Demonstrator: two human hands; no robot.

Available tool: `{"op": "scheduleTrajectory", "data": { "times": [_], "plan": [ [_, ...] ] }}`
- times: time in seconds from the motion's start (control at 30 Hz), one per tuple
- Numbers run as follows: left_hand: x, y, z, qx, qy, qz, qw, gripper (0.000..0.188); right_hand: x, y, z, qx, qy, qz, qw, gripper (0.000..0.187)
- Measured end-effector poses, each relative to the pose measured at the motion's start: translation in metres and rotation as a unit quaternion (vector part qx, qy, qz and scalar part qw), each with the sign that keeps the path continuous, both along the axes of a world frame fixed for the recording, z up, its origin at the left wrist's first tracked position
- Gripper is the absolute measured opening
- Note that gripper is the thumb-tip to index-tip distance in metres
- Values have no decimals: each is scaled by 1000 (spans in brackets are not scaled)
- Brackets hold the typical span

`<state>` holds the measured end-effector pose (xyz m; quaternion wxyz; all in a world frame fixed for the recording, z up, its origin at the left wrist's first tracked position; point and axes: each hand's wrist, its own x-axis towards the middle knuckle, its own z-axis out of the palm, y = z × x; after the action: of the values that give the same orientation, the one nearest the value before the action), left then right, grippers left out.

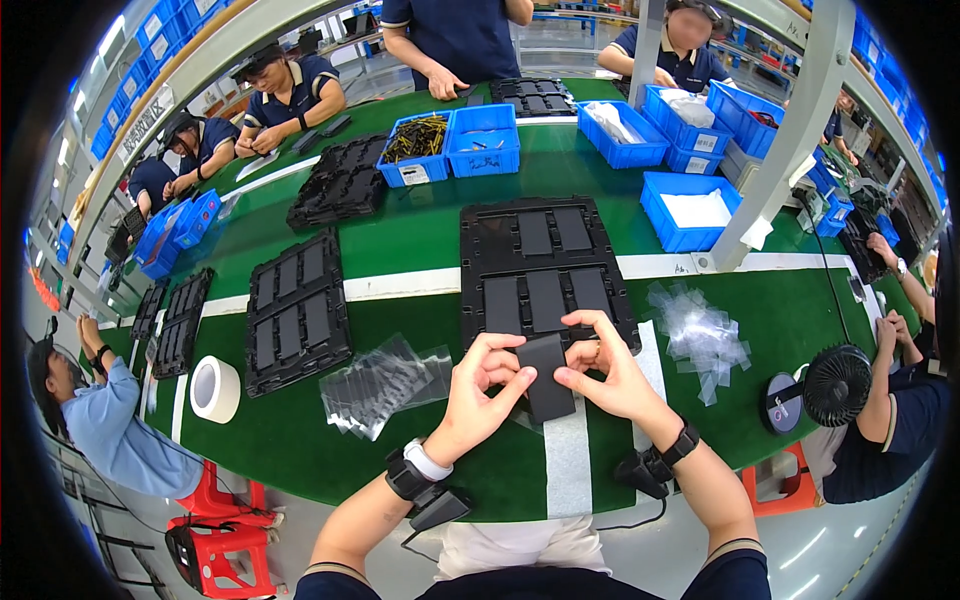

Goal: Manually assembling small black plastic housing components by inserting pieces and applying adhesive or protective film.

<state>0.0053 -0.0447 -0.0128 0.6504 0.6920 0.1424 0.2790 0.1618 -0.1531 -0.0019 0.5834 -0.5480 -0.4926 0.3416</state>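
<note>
Between my two hands is a flat black rectangular piece [548,375], held upright lengthwise over the green table. My left hand [482,385] pinches its left edge with thumb and fingers. On the opposite edge, my right hand [612,372] grips it the same way. Just beyond them lies a black tray [478,240] with similar dark rectangular pieces in its slots; my fingers hide part of its near edge. Loose clear plastic film pieces [385,387] lie beside my left hand. More clear film pieces [698,335] are heaped to the right of my right hand.
Another loaded black tray [255,330] and a white tape roll [215,389] are at left. Blue bins [483,158] stand farther back. A metal post [775,190] rises at right, near a small black fan [838,385]. Several people work around the table.
</note>
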Motion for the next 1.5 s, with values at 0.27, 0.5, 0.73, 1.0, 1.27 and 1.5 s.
{"op": "scheduleTrajectory", "data": {
  "times": [0.27,0.5,0.73,1.0,1.27,1.5],
  "plan": [
    [3,0,-5,-85,-33,49,995,52,9,8,-13,-26,81,0,996,61],
    [4,5,-10,-76,0,0,997,30,51,89,18,-79,-158,-100,979,27],
    [10,6,-17,-98,1,-23,995,20,45,163,-17,-66,-267,-187,943,24],
    [9,5,-15,-86,-5,-2,996,18,35,129,-9,0,-453,-82,888,21],
    [2,9,-5,-125,-119,136,976,9,3,46,47,-131,-463,145,864,15],
    [5,10,-7,-107,-85,98,986,10,-13,-11,17,-106,-432,178,878,21]
  ]
}}
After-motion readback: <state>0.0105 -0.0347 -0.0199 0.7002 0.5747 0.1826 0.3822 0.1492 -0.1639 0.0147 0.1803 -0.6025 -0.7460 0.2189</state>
